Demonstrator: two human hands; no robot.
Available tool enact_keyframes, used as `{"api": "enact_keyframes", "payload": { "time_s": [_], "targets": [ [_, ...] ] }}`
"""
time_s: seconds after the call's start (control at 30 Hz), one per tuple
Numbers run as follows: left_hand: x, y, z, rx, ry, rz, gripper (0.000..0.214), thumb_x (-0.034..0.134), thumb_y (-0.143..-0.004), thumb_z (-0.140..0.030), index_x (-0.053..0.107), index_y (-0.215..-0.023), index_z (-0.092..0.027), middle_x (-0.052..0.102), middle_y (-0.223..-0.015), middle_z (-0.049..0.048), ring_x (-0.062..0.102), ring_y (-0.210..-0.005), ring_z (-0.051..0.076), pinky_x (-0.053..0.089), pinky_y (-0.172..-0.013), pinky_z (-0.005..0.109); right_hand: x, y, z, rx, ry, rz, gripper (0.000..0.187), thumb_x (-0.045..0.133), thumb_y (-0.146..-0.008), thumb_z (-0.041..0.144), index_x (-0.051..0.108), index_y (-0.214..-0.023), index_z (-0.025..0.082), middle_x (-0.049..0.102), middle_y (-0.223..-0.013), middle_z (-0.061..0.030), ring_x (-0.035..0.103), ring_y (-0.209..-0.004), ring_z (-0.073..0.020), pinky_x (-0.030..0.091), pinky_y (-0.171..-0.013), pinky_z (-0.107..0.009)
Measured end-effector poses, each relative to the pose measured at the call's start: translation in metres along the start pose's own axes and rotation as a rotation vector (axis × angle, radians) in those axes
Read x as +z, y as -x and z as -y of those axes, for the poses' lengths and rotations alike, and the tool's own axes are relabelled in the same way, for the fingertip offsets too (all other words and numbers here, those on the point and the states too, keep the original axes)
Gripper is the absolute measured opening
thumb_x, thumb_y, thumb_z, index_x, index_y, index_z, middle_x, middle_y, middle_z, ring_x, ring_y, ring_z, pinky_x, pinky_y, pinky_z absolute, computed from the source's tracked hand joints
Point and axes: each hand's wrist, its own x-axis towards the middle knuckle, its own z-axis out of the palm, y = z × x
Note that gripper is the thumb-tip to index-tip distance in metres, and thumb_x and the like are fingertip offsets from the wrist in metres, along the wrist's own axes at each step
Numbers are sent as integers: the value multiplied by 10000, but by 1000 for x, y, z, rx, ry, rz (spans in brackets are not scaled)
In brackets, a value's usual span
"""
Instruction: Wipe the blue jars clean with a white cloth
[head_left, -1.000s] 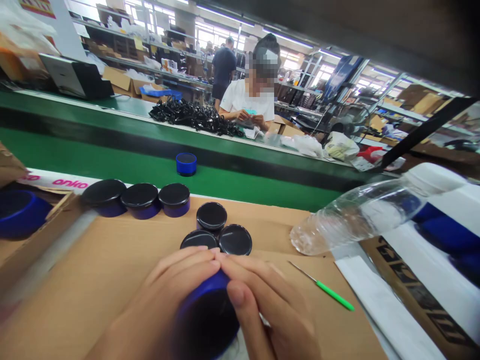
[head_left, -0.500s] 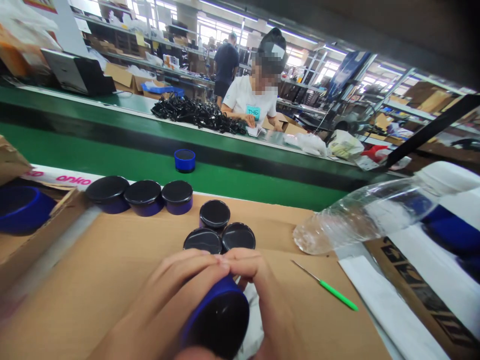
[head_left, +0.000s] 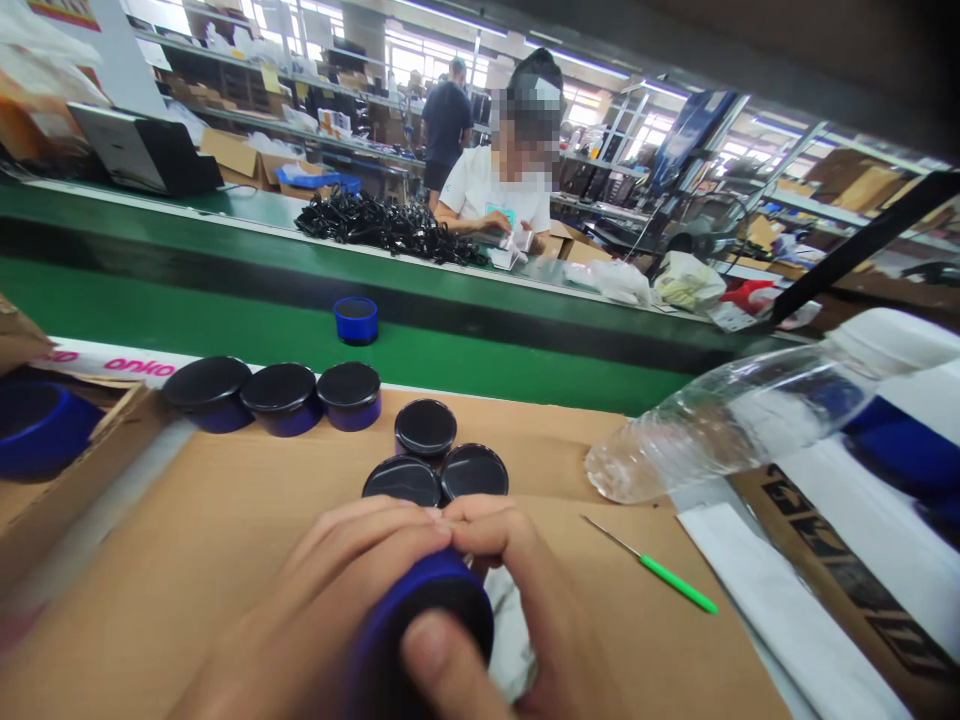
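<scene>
Blue jar (head_left: 420, 625) held btwn both hands over cardboard sheet (head_left: 225, 520); left hand (head_left: 330, 590) wraps its side, right hand (head_left: 517, 600) pinches rim w/ white cloth (head_left: 510, 640). Black face toward camera, axis tilted up.

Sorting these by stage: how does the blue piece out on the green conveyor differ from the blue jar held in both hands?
The blue piece on the conveyor stands upright, alone and untouched; the blue jar is tilted toward the camera, gripped by the left hand and right hand. The conveyor piece shows a blue rim round a dark, seemingly open top; the held jar's face is glossy black. Both are round with blue walls.
</scene>
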Motion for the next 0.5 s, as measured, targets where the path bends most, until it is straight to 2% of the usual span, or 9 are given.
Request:
{"api": "enact_keyframes", "payload": {
  "time_s": [0.1, 0.17, 0.23, 0.3, 0.37, 0.4, 0.47, 0.5],
  "targets": [
    [0, -2, 0, -27, 92, -26, 390, 484, -1027, -466, 554, -1293, -189, 630, -1228, 29, 614, -1191, 173, 446, -1127, 200, -16, -9, 9, 69, 6, 80, 113, 557, -1026, 341, 631, -1087, 282, 692, -1052, 31, 678, -1014, -98, 517, -845, -161],
    [-1, -2, 0, -55, 102, -46, 437, 562, -983, -518, 558, -1295, -212, 653, -1206, 16, 634, -1160, 177, 448, -1130, 198, -25, -14, 12, 49, 10, 117, 133, 544, -1030, 275, 655, -1101, 291, 720, -1069, 32, 689, -1036, -103, 540, -849, -161],
    [-3, -1, 2, -73, 101, -19, 413, 577, -974, -466, 546, -1318, -238, 665, -1227, -2, 649, -1160, 158, 432, -1136, 165, -30, -16, 13, 84, -1, 134, 190, 510, -1043, 237, 674, -1115, 299, 750, -1029, 51, 717, -962, -80, 553, -845, -142],
    [-6, 1, 5, -101, 121, 3, 440, 610, -948, -409, 522, -1354, -262, 646, -1291, -23, 637, -1197, 145, 426, -1133, 138, -26, -14, 12, 81, 70, 92, 236, 467, -1069, 300, 666, -1196, 311, 763, -1064, 44, 730, -968, -81, 557, -901, -147],
    [-8, 3, 9, -100, 135, 2, 485, 588, -957, -424, 487, -1410, -284, 614, -1347, -31, 618, -1233, 142, 421, -1141, 138, -15, -6, 11, -35, 326, -1, 321, 424, -1084, 338, 601, -1348, 291, 714, -1279, -29, 676, -1191, -154, 534, -1050, -249],
    [-8, 4, 11, -87, 130, -1, 529, 592, -951, -452, 466, -1438, -288, 607, -1366, -24, 618, -1243, 157, 427, -1152, 163, -7, 0, 10, -120, 496, -45, 347, 432, -1080, 316, 574, -1395, 280, 652, -1393, -64, 596, -1322, -202, 496, -1127, -331],
    [-8, 5, 14, -82, 95, 1, 519, 551, -969, -446, 441, -1461, -323, 620, -1383, -18, 640, -1235, 184, 483, -1140, 230, 9, 14, 10, -282, 742, -77, 368, 506, -1042, 201, 599, -1381, 309, 588, -1477, -59, 502, -1421, -255, 461, -1174, -444],
    [-7, 6, 15, -98, 75, 10, 465, 491, -991, -403, 447, -1451, -348, 636, -1377, -21, 657, -1222, 194, 523, -1118, 269, 16, 21, 10, -337, 776, -63, 379, 559, -1011, 151, 642, -1325, 347, 629, -1430, -31, 543, -1385, -257, 495, -1146, -451]
  ]
}}
